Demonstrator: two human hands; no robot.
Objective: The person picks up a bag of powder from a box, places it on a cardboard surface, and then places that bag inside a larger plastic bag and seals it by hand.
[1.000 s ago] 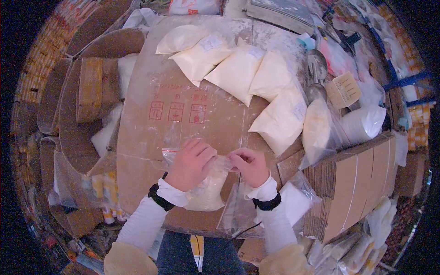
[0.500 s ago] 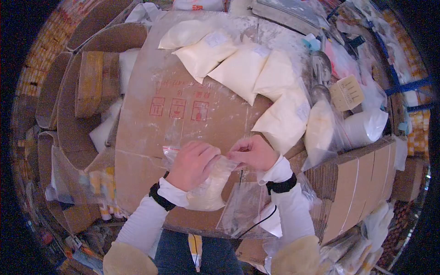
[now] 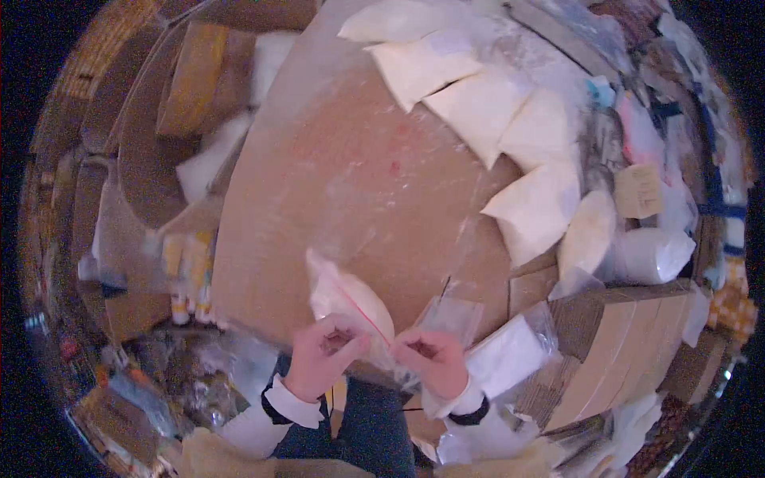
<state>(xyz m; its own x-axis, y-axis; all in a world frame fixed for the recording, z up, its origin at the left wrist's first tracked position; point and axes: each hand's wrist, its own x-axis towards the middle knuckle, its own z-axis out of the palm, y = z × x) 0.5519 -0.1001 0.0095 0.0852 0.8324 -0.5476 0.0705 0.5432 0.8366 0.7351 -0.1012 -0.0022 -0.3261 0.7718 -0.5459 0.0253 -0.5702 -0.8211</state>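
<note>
While our left hand [image 3: 323,358] and right hand [image 3: 438,365] pinch the bag [image 3: 373,304] near bottom centre (contact blurred), its long axis and red stripe [image 3: 360,311] slant toward upper left, left hand nearer.

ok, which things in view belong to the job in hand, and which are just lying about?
Likely in the job:
left hand
right hand
red-striped bag
filled bags
cardboard surface

Probably just lying about:
stacked cardboard
brown box
white bundle
</note>
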